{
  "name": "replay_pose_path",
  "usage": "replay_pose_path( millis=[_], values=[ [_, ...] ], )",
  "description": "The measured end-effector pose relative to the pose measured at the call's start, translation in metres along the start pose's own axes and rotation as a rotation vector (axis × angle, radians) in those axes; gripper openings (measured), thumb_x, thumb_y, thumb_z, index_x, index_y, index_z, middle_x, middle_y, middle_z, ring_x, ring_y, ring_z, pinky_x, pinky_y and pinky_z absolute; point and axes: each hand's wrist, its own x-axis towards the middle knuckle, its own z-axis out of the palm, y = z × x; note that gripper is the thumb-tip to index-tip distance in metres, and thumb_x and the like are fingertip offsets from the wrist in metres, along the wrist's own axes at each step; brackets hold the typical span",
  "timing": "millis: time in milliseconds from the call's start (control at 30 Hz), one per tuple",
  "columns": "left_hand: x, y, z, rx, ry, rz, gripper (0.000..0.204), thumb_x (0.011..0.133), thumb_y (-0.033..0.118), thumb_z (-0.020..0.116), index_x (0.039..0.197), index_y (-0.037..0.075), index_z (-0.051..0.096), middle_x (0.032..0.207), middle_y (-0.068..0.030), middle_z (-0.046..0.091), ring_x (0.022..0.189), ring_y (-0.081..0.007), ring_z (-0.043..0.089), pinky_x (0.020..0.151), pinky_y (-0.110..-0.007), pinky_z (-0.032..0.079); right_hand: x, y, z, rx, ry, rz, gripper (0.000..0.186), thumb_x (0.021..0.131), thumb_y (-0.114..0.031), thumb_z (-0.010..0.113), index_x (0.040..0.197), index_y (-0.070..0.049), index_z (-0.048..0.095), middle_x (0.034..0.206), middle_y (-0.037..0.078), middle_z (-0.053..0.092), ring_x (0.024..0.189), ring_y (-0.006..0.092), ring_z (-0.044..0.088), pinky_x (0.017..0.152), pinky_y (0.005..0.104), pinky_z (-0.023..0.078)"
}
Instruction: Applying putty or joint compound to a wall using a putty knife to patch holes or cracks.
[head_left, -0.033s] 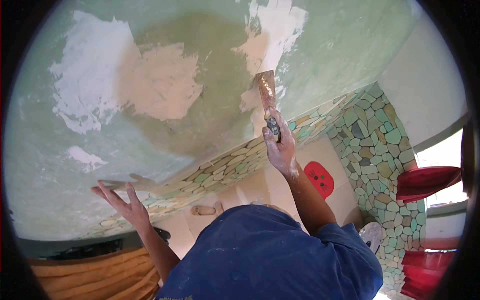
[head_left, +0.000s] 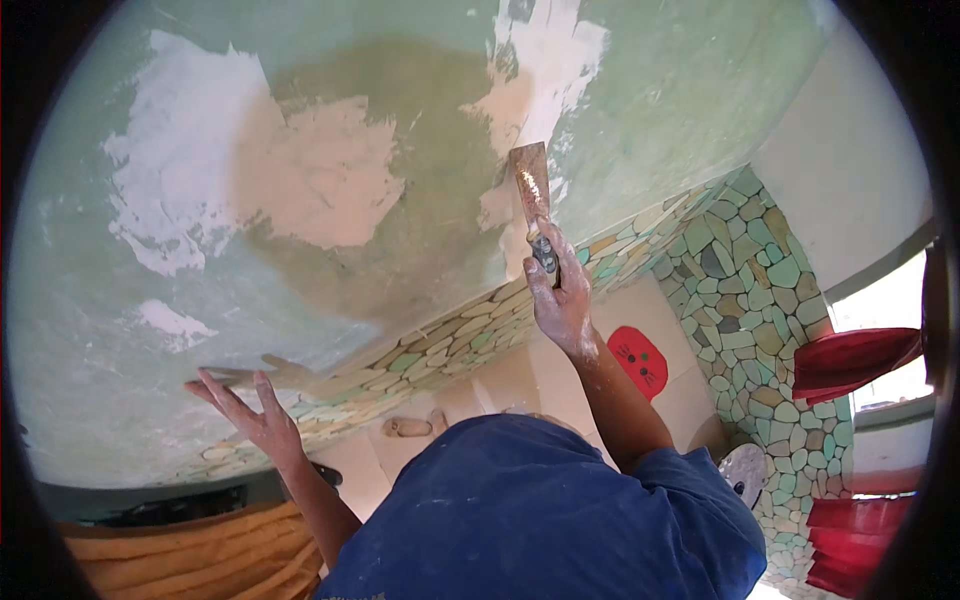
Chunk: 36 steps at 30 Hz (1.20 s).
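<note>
Right hand [head_left: 562, 300] fingers clenched on flat, stiff metal putty knife [head_left: 531, 185] (handle grip likely best); left hand [head_left: 255, 410] fingers spread beside green plastered wall [head_left: 420, 250].

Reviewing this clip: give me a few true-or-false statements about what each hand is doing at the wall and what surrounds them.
1. The right hand grips a putty knife against the green wall. True.
2. The left hand holds a bucket. False: it is empty, fingers spread flat on the wall.
3. A band of pebble mosaic runs below the plastered area. True.
4. The white plaster patches cover the whole wall. False: most of it is bare green.
5. The person wears a blue shirt. True.
</note>
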Motion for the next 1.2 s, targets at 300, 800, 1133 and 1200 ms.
replay_pose_path(
  millis=[300,800,1133,1200],
  values=[
    [-0.003,-0.011,-0.002,0.036,0.01,0.091,0.072,0.09,0.018,0.061,0.15,0.009,0.022,0.157,-0.0194,-0.001,0.146,-0.0347,0.004,0.115,-0.047,0.013,0.048,-0.043,-0.01,0.033,0.096,-0.03,0.046,0.091,-0.003,0.056,0.135,0.0,0.045,0.105,0.007,0.056,0.08,0.0114,0.053,0.071,0.0247,0.046],
    [-0.007,-0.016,-0.013,-0.028,0.001,0.136,0.067,0.086,0.007,0.058,0.147,0.01,0.03,0.158,-0.0172,0.005,0.146,-0.0342,0.008,0.115,-0.047,0.014,0.149,-0.119,-0.039,0.172,0.157,-0.057,0.045,0.092,-0.007,0.057,0.135,-0.003,0.046,0.13,0.016,0.054,0.118,0.0206,0.053,0.101,0.033,0.04],
    [-0.008,-0.02,-0.011,-0.064,0.023,0.169,0.066,0.087,0.011,0.058,0.147,0.01,0.032,0.157,-0.0184,0.007,0.145,-0.0349,0.008,0.115,-0.047,0.012,0.209,-0.185,-0.075,0.136,0.105,-0.057,0.043,0.093,-0.011,0.056,0.135,-0.009,0.048,0.104,0.008,0.06,0.081,0.012,0.056,0.072,0.0274,0.047],
    [-0.008,-0.022,-0.014,0.086,0.047,0.197,0.059,0.091,0.036,0.06,0.141,0.011,0.042,0.151,-0.0263,0.022,0.137,-0.0438,0.026,0.109,-0.052,0.029,0.225,-0.2,-0.077,0.193,0.072,-0.002,0.043,0.093,-0.012,0.057,0.135,-0.01,0.049,0.093,0.005,0.061,0.066,0.0084,0.053,0.06,0.0251,0.046]
  ],
)
